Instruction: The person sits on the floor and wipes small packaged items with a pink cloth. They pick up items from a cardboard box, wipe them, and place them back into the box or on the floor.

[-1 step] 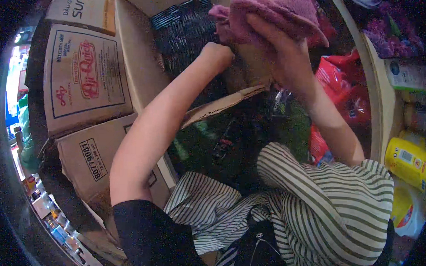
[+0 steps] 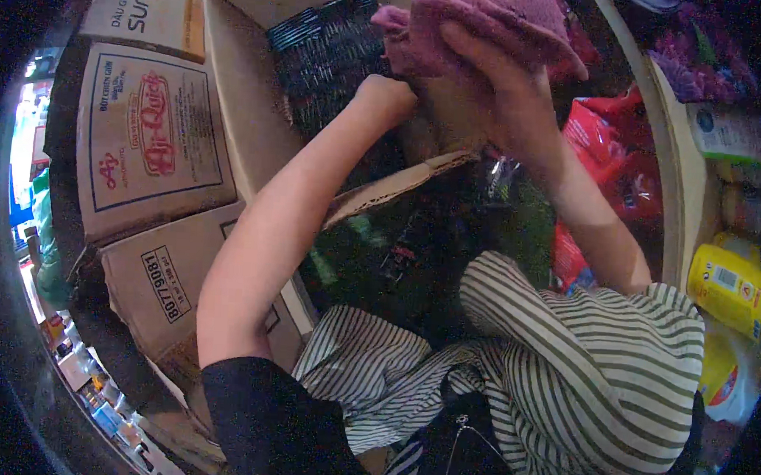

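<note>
A folded mauve towel-like cloth (image 2: 491, 30) is in my right hand (image 2: 510, 90), whose fingers press against its underside at the top of the view. My left hand (image 2: 386, 102) is closed beside it, over an open cardboard box (image 2: 250, 104). Its fingertips are turned away, so what they hold, if anything, is hidden. Left of that hand, inside the box, lie rows of dark glossy packets (image 2: 321, 48). A torn cardboard flap (image 2: 408, 183) runs across the near side of the box, below both hands.
Closed cartons (image 2: 159, 143) are stacked along the left. Shiny red packages (image 2: 616, 180) lie beyond my right forearm, next to a shelf edge (image 2: 677, 165) with a yellow package (image 2: 731, 278). A striped garment (image 2: 596, 366) covers my lap and right arm. Dark green material (image 2: 448, 249) lies between my arms.
</note>
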`<state>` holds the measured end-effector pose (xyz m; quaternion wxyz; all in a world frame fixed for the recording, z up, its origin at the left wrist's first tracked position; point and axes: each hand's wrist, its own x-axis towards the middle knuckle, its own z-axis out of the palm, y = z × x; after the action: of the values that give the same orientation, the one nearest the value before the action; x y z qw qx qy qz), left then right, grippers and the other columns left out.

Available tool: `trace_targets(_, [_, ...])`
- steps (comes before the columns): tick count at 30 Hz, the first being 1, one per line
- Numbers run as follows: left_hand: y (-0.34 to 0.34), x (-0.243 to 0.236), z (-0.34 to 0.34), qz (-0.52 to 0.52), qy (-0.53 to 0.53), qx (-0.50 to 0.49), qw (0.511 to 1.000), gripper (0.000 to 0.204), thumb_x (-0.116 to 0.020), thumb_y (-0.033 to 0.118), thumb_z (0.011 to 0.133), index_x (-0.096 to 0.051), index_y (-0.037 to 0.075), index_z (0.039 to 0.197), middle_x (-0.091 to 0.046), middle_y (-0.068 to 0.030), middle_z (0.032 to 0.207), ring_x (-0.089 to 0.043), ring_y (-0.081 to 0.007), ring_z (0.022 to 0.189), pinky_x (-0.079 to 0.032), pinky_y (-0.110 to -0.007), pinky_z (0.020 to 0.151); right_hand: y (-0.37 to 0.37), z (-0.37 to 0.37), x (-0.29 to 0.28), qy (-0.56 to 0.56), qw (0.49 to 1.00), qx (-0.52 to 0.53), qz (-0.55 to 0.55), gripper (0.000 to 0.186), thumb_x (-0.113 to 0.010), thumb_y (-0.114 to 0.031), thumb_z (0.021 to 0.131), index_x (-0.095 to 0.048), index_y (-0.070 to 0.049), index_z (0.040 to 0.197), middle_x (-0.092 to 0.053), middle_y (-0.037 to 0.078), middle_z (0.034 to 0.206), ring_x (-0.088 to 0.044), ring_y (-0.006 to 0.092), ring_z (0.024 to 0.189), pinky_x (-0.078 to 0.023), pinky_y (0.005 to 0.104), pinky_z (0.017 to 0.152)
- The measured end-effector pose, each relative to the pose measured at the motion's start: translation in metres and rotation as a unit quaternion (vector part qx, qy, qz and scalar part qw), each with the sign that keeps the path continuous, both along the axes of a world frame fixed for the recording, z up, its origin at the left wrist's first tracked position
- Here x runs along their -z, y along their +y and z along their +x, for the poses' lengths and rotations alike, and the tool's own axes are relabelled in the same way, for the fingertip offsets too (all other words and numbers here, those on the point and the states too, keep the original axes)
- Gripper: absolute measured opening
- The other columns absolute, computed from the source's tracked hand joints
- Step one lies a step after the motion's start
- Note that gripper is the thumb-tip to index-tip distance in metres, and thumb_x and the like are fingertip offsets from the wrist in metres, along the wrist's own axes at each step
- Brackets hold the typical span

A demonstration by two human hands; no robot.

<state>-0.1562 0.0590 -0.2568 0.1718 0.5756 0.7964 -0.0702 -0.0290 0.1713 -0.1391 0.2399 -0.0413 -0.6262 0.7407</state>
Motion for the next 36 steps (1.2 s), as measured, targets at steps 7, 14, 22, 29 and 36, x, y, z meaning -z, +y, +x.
trace_targets(7, [0.003, -0.016, 0.004, 0.008, 0.029, 0.024, 0.999, 0.017, -0.051, 0.014, 0.076, -0.067, 0.009, 0.081, -0.066, -0.0096, 0.086, -0.065, -0.0263, 0.079, -0.053, -0.038, 0.063, 0.0, -0.007, -0.007, 0.002, 0.963, -0.145, -0.226, 0.025, -0.053, -0.007, 0.087, -0.054, 0.003, 0.11, -0.057, 0.012, 0.109, -0.057, 0.019, 0.097, -0.047, 0.0276, 0.084])
trace_targets(14, [0.009, -0.018, 0.003, 0.006, -0.025, -0.001, 1.0, 0.018, -0.051, 0.012, 0.077, -0.066, 0.007, 0.084, -0.065, -0.0127, 0.089, -0.064, -0.0289, 0.083, -0.052, -0.038, 0.069, 0.012, -0.009, 0.015, 0.15, 0.945, 0.002, 0.292, 0.025, -0.058, -0.007, 0.083, -0.059, -0.003, 0.108, -0.059, 0.007, 0.105, -0.056, 0.0166, 0.097, -0.047, 0.0288, 0.083])
trace_targets(22, [-0.009, -0.041, -0.028, 0.284, -0.085, 0.006, 0.955, 0.026, -0.054, 0.007, 0.073, -0.061, 0.009, 0.098, -0.063, -0.0171, 0.092, -0.061, -0.034, 0.086, -0.049, -0.041, 0.075, -0.003, -0.008, -0.011, 0.107, 0.985, -0.094, 0.095, 0.035, -0.052, -0.016, 0.086, -0.051, -0.002, 0.118, -0.054, 0.008, 0.116, -0.053, 0.0185, 0.102, -0.039, 0.0283, 0.09])
trace_targets(29, [-0.048, -0.19, 0.005, 0.378, -0.057, -0.274, 0.882, 0.016, -0.055, 0.009, 0.084, -0.058, 0.001, 0.098, -0.061, -0.0095, 0.089, -0.058, -0.0211, 0.079, -0.045, -0.032, 0.069, 0.014, -0.01, -0.045, 0.191, 0.961, 0.004, -0.197, 0.038, -0.045, -0.028, 0.09, -0.048, -0.001, 0.115, -0.054, 0.01, 0.11, -0.051, 0.0205, 0.104, -0.038, 0.0333, 0.093])
trace_targets(36, [-0.095, -0.236, 0.049, 0.68, -0.213, -0.257, 0.653, 0.01, -0.062, -0.001, 0.076, -0.06, -0.007, 0.084, -0.064, -0.0081, 0.075, -0.064, -0.0126, 0.067, -0.048, -0.019, 0.059, -0.006, 0.017, -0.078, 0.198, 0.975, 0.019, -0.101, 0.039, -0.056, -0.023, 0.084, -0.047, -0.005, 0.117, -0.055, 0.009, 0.111, -0.052, 0.0199, 0.104, -0.039, 0.0329, 0.091])
